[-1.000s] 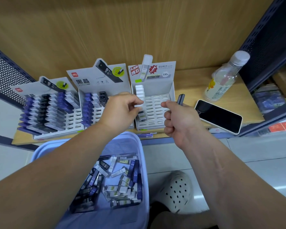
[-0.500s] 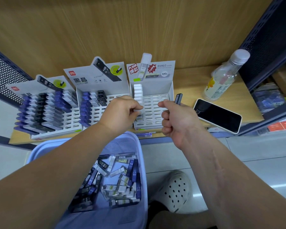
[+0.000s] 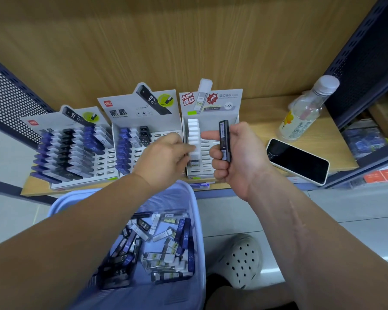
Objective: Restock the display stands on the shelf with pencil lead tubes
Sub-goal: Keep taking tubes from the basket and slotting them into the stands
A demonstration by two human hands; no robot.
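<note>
My left hand (image 3: 166,157) pinches a white tube (image 3: 194,154) in the stand (image 3: 205,167) under my fingertips. My right hand (image 3: 238,157) curls round a dark tube (image 3: 224,139).

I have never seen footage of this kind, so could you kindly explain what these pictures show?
There is no machine here. Every picture comes from one camera worn on a person's head, looking down at their own two bare hands.

On the wooden shelf stand three cardboard displays for pencil lead tubes: a left stand, a middle stand and a right stand. Further right are a clear bottle and a phone.

The left hand pinches a white tube at the front of the white column in the right stand. The right hand grips a dark tube, roughly upright. Below the shelf, a lilac basket holds loose tubes.
</note>
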